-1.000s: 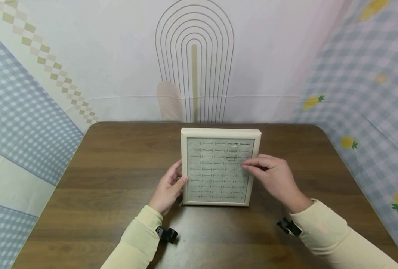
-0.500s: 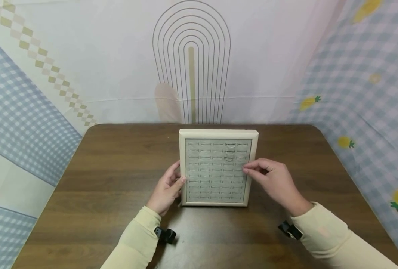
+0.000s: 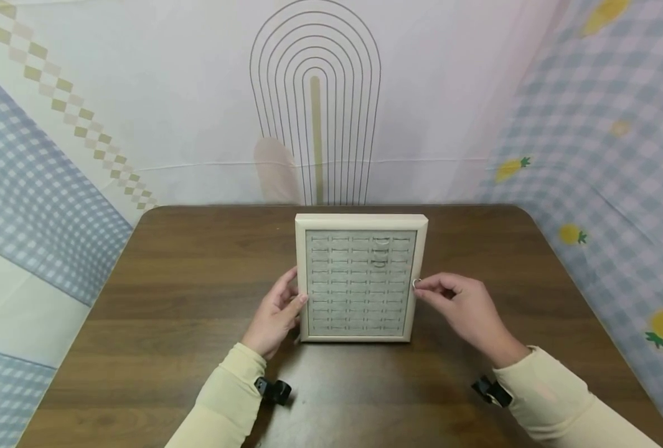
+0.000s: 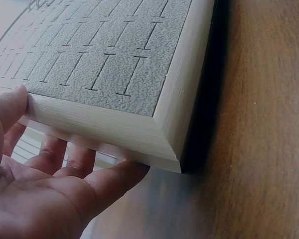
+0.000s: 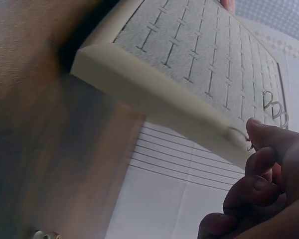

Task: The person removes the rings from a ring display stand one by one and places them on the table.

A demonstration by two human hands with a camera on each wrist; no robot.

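A cream-framed ring display board (image 3: pixel 362 221) stands upright on the table, its grey padded face cut with rows of slots. My left hand (image 3: pixel 273 316) grips its left side, thumb on the front of the frame and fingers behind, as the left wrist view also shows. Between thumb and index finger my right hand (image 3: pixel 465 311) pinches a thin silver ring (image 5: pixel 235 128), just beside the frame's right edge. Several slots hold nothing; three silver rings (image 5: pixel 267 99) sit one below another in the upper rows, right of the middle.
The brown wooden table (image 3: pixel 197 261) reaches back to a patterned cloth backdrop (image 3: pixel 197 93). Small shiny objects (image 5: pixel 45 235), cut off by the frame edge, lie low in the right wrist view. A dark wrist camera (image 3: pixel 273 391) is strapped at each sleeve.
My right hand has drawn back from the board's face to the right, past the frame edge, and the pinched ring now shows. The left hand keeps its hold.
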